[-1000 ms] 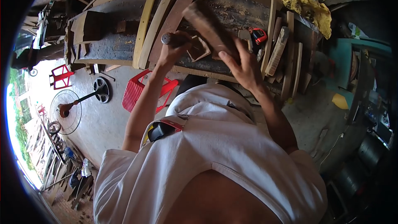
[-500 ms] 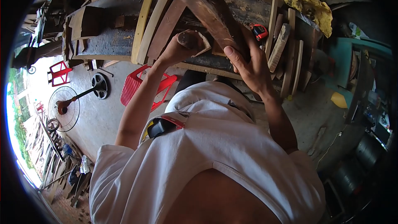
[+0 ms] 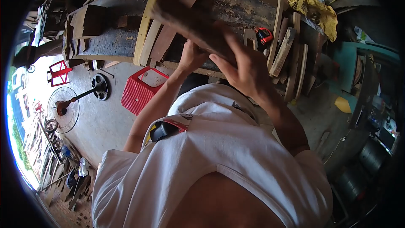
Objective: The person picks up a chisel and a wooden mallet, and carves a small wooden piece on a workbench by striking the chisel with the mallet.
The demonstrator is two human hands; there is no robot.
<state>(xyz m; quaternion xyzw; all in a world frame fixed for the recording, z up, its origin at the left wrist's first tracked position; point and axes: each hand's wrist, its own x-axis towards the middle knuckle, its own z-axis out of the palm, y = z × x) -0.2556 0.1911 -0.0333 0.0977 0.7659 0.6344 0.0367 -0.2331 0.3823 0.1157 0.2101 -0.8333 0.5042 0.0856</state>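
Observation:
A thick dark piece of wood [image 3: 190, 23], slightly blurred, is raised above the workbench [image 3: 114, 36]. My right hand [image 3: 244, 65] grips its near end, with the thumb on the near side and the fingers behind. Below the wood, my left hand [image 3: 192, 57] is closed; whatever its fingers hold is hidden behind the wood. Beneath and to the left lie a reddish-brown board [image 3: 165, 42] and a yellowish strip [image 3: 147, 23]. A red tape measure [image 3: 264, 36] rests on the bench right of my right hand.
Several wood strips [image 3: 283, 50] lie on the bench's right part, near a yellow sack [image 3: 306, 2]. A red plastic stool [image 3: 137, 93] and a standing fan [image 3: 63, 107] are on the floor at left. At right is a teal cabinet [image 3: 348, 65].
The dark wood has swung left and lower in my right hand. My left hand has moved right, under it, and the round-ended piece it held is out of sight.

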